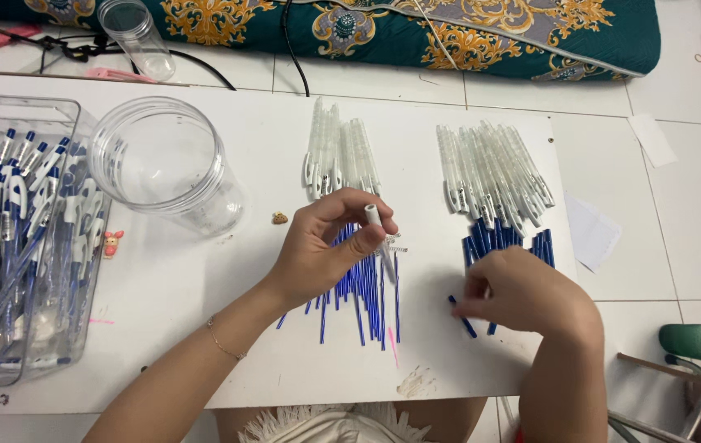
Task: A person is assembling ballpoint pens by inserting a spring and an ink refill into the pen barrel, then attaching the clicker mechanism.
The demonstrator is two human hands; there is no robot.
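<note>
My left hand (pixel 326 246) holds a clear white pen barrel (pixel 379 234) upright between thumb and fingers, above a loose pile of thin blue ink refills (pixel 367 303). My right hand (pixel 523 291) pinches a small blue pen part (pixel 463 316) at the near edge of a heap of blue pen parts (pixel 502 239). Two bundles of empty clear barrels lie further back: one (pixel 338 152) behind my left hand, a larger one (pixel 494 172) behind my right hand. All of it rests on a white board (pixel 203 271).
A clear plastic box (pixel 18 246) full of finished blue-and-white pens stands at the left. Beside it is an empty clear round jar (pixel 162 164), with a second small jar (pixel 137 37) behind. A patterned green cushion (pixel 449 33) lies at the back; paper scraps (pixel 593 234) at the right.
</note>
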